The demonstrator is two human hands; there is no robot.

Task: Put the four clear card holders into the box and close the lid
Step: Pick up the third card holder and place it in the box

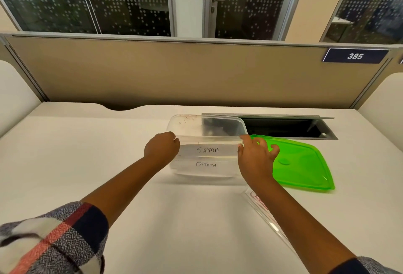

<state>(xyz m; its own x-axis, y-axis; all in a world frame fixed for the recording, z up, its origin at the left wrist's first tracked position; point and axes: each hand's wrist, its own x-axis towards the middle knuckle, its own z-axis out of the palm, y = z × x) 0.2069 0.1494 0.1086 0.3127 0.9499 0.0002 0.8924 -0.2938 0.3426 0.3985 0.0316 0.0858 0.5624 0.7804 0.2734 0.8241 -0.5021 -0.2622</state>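
Note:
A clear plastic box [187, 122] stands open on the white desk. Both my hands hold a clear card holder [208, 149] labelled SIGMA at the box's near rim. My left hand [162, 149] grips its left end and my right hand [255, 156] pinches its right end. Below it, inside the box, a second holder [206, 164] reads OSTRICH. The green lid [305, 164] lies flat on the desk to the right of the box, partly under my right hand. Another clear card holder [265, 212] with red print lies near my right forearm.
An open cable tray [290, 127] is cut into the desk behind the box and lid. A beige partition [196, 73] closes off the desk's far edge, with white side panels [13, 94] left and right.

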